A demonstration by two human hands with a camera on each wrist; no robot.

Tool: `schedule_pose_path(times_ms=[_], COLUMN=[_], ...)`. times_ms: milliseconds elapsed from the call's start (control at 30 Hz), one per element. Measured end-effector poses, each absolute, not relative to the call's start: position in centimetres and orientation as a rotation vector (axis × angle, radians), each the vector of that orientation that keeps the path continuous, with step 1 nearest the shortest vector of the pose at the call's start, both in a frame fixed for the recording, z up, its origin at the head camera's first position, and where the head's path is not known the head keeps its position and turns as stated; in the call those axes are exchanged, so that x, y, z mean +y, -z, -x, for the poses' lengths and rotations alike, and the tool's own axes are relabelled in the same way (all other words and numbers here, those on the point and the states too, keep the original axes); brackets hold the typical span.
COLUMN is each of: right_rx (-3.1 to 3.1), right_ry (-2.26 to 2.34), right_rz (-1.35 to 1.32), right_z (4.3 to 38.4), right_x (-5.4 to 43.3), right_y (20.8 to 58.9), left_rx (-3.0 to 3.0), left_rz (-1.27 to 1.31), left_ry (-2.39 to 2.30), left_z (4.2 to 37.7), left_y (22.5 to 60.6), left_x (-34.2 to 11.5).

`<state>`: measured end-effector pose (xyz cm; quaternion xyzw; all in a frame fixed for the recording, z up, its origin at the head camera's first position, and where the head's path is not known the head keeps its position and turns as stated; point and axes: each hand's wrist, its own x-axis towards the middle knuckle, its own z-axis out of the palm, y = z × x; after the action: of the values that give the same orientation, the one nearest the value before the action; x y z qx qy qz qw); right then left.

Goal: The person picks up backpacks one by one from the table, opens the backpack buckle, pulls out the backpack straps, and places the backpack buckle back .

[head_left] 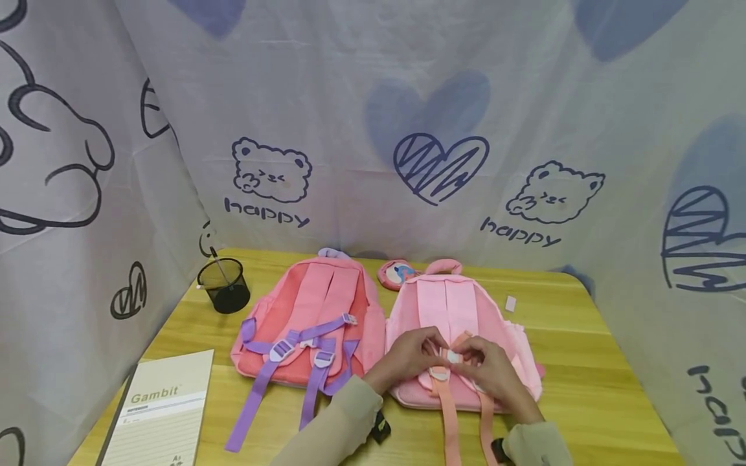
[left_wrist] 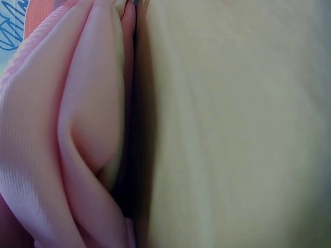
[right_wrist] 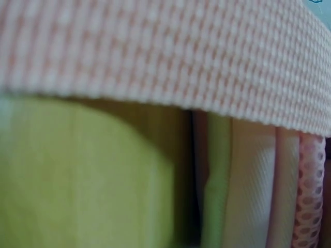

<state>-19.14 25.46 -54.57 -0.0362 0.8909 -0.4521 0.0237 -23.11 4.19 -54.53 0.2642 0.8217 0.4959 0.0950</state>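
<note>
A light pink backpack (head_left: pixel 408 310) lies on the table with its shoulder straps facing up. Over its lower middle, my left hand (head_left: pixel 414 355) and right hand (head_left: pixel 492 369) meet at a small white buckle (head_left: pixel 451 355) on a peach strap. Both hands pinch the buckle between them, from the left and the right. The fingers partly cover it, so whether its halves are joined cannot be seen. Peach webbing straps (head_left: pixel 449 414) hang toward the near edge. Folded pink fabric (left_wrist: pixel 88 103) fills the left wrist view's left side; blurred woven webbing (right_wrist: pixel 155 51) crosses the right wrist view.
To the left lies a coral backpack (head_left: pixel 303 285) with purple straps (head_left: pixel 256 404). Farther left are a black mesh pen holder (head_left: pixel 229 294) and a notebook (head_left: pixel 160 408). Behind the backpacks sits a round pink pouch (head_left: pixel 396 274); a small white block (head_left: pixel 510 303) lies right. Printed cloth (head_left: pixel 350 181) surrounds the table.
</note>
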Motion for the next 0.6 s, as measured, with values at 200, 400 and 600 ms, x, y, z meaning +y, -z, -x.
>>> schedule_pose_path(times_ms=[200, 400, 600], right_rx=[2.734, 2.742, 2.758], right_ry=[1.409, 1.412, 1.423], right_rz=[0.097, 0.122, 0.172], right_z=[19.12, 19.14, 19.1], right_x=[25.45, 25.47, 25.41], right_y=[54.61, 54.72, 54.79], left_rx=[2.431, 2.438, 2.439], left_rz=[-0.792, -0.795, -0.801], left_ry=[-1.477, -1.48, -1.485], left_z=[23.12, 23.07, 23.05], left_y=[54.6, 54.5, 54.45], left_x=[4.14, 4.18, 4.18])
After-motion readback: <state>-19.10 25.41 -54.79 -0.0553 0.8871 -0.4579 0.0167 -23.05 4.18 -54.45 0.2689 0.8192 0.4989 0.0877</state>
